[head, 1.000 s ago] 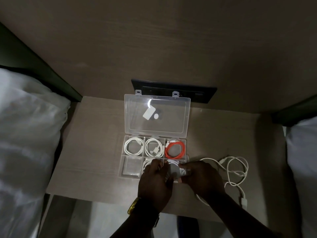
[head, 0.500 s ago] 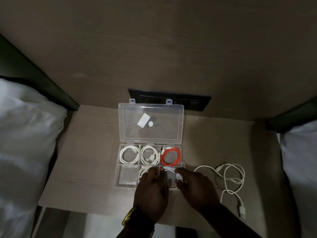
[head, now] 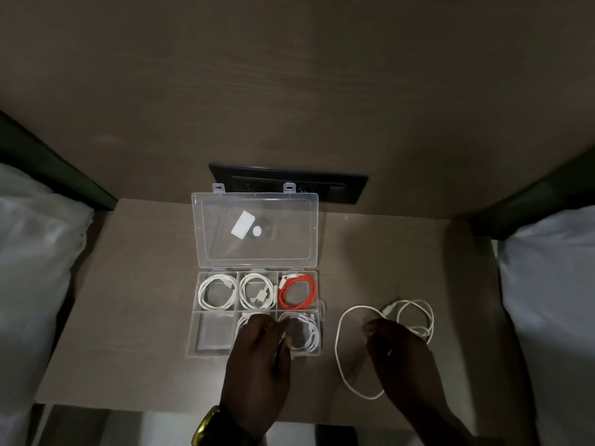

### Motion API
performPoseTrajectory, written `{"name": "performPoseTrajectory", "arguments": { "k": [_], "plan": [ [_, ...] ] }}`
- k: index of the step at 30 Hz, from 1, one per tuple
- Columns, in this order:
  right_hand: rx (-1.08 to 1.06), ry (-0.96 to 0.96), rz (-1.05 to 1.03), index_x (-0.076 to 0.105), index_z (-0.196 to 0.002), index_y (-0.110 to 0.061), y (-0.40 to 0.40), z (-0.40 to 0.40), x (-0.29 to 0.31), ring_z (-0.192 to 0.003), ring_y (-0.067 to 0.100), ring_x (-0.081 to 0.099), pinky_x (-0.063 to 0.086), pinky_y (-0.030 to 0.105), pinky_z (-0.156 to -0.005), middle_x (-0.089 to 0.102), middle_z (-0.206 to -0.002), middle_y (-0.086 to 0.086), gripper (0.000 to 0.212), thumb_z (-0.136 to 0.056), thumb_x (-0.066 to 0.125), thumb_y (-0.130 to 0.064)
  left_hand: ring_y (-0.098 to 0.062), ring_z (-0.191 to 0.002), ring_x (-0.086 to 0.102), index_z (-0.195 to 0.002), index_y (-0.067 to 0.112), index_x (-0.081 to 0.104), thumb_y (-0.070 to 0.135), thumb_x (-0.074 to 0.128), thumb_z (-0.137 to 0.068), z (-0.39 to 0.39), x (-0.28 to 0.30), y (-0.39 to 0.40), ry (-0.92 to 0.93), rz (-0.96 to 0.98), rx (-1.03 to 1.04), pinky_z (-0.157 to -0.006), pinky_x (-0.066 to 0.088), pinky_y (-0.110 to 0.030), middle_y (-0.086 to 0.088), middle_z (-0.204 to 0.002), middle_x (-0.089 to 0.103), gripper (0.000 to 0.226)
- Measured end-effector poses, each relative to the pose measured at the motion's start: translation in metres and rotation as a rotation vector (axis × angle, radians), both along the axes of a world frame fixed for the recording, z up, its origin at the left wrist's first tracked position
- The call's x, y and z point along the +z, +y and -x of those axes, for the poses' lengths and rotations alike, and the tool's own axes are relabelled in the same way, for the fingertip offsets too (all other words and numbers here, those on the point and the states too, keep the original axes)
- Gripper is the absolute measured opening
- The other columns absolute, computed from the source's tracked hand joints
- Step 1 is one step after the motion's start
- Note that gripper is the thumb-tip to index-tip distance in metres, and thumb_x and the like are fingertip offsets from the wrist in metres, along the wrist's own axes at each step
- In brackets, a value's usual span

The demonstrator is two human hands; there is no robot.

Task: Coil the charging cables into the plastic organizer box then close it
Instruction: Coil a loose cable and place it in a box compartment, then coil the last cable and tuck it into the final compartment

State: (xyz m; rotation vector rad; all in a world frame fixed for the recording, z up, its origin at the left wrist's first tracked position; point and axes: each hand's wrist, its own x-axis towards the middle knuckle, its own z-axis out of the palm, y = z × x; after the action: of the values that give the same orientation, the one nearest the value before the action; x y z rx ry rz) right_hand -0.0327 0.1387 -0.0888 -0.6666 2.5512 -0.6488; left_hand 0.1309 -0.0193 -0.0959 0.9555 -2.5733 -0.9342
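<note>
Wooden nightstand (head: 135,317): right hand (head: 399,352) loosely curled over loose white cable (head: 341,349).

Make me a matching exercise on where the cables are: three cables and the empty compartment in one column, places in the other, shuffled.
Things:
1. orange cable
2. loose white cable
3. empty compartment
4. white cable with the USB plug showing

Places:
A. near row, left
B. far row, middle
C. on the table, right of the organizer box
D. far row, right

Pairs: 1-D, 2-C, 3-A, 4-B
</note>
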Motion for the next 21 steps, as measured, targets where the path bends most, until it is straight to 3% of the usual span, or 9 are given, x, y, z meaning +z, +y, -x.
{"name": "performPoseTrajectory", "arguments": {
  "k": [4, 7, 10, 13, 17, 19, 21],
  "plan": [
    [0.092, 0.087, -0.034, 0.074, -0.093, -0.030, -0.004, 0.007, -0.002, -0.083, 0.011, 0.070, 0.048, 0.022, -0.071, 0.075, -0.094, -0.008, 0.011, -0.088, 0.068, -0.023, -0.006, -0.092, 0.060, -0.111, 0.031, 0.063, 0.013, 0.062, -0.083, 0.010, 0.003, 0.018, 0.104, -0.034, -0.010, -0.079, 0.046, -0.014, 0.008, -0.105, 0.058, 0.034],
    [0.067, 0.252, 0.017, 0.072, -0.081, -0.022, -0.007, 0.032, -0.003, -0.072, 0.022, 0.067, 0.051, 0.028, -0.062, 0.073, -0.078, -0.001, 0.013, -0.079, 0.072, -0.009, -0.003, -0.090, 0.062, -0.110, 0.035, 0.062, 0.021, 0.057, -0.085, 0.020, 0.004, 0.032, 0.110, -0.077, -0.006, -0.077, 0.048, -0.015, 0.011, -0.107, 0.059, 0.029],
    [0.185, 0.335, -0.229, 0.069, -0.089, -0.022, -0.009, 0.056, -0.008, -0.083, 0.028, 0.060, 0.049, 0.035, -0.069, 0.069, -0.087, 0.001, 0.012, -0.077, 0.070, -0.019, -0.002, -0.076, 0.061, -0.105, 0.038, 0.063, 0.028, 0.053, -0.086, 0.029, 0.008, 0.042, 0.079, -0.109, -0.023, -0.068, 0.040, -0.007, 0.012, -0.099, 0.061, 0.023],
    [0.376, 0.288, -0.423, 0.061, -0.103, -0.025, -0.009, 0.067, -0.013, -0.100, 0.025, 0.055, 0.047, 0.036, -0.081, 0.064, -0.104, -0.002, 0.019, -0.085, 0.053, -0.026, 0.003, -0.073, 0.057, -0.099, 0.040, 0.064, 0.030, 0.054, -0.084, 0.039, 0.011, 0.048, 0.055, -0.130, -0.037, -0.065, 0.035, -0.002, 0.017, -0.092, 0.060, 0.020],
    [0.385, 0.287, -0.060, 0.065, -0.088, -0.027, -0.006, 0.075, 0.010, -0.095, 0.019, 0.057, 0.047, 0.026, -0.072, 0.065, -0.098, -0.006, 0.019, -0.076, 0.071, -0.013, 0.013, -0.083, 0.053, -0.107, 0.042, 0.062, 0.023, 0.055, -0.087, 0.053, 0.013, 0.045, 0.100, -0.137, 0.025, -0.071, 0.038, -0.004, 0.029, -0.097, 0.056, 0.028],
    [0.428, 0.310, 0.085, 0.061, -0.090, -0.030, 0.000, 0.071, 0.027, -0.094, 0.013, 0.055, 0.042, 0.019, -0.071, 0.065, -0.100, -0.014, 0.023, -0.078, 0.070, -0.013, 0.007, -0.100, 0.058, -0.113, 0.040, 0.062, 0.021, 0.054, -0.091, 0.062, 0.015, 0.042, 0.177, -0.200, 0.064, -0.082, 0.044, -0.012, 0.028, -0.107, 0.061, 0.030],
    [0.473, 0.303, 0.184, 0.060, -0.093, -0.031, 0.006, 0.062, 0.041, -0.095, 0.011, 0.055, 0.044, 0.021, -0.074, 0.064, -0.099, -0.017, 0.021, -0.082, 0.067, -0.014, 0.001, -0.108, 0.061, -0.112, 0.036, 0.065, 0.029, 0.052, -0.094, 0.073, 0.021, 0.039, 0.227, -0.354, 0.081, -0.090, 0.046, -0.018, 0.022, -0.111, 0.067, 0.024]
  ]
}}
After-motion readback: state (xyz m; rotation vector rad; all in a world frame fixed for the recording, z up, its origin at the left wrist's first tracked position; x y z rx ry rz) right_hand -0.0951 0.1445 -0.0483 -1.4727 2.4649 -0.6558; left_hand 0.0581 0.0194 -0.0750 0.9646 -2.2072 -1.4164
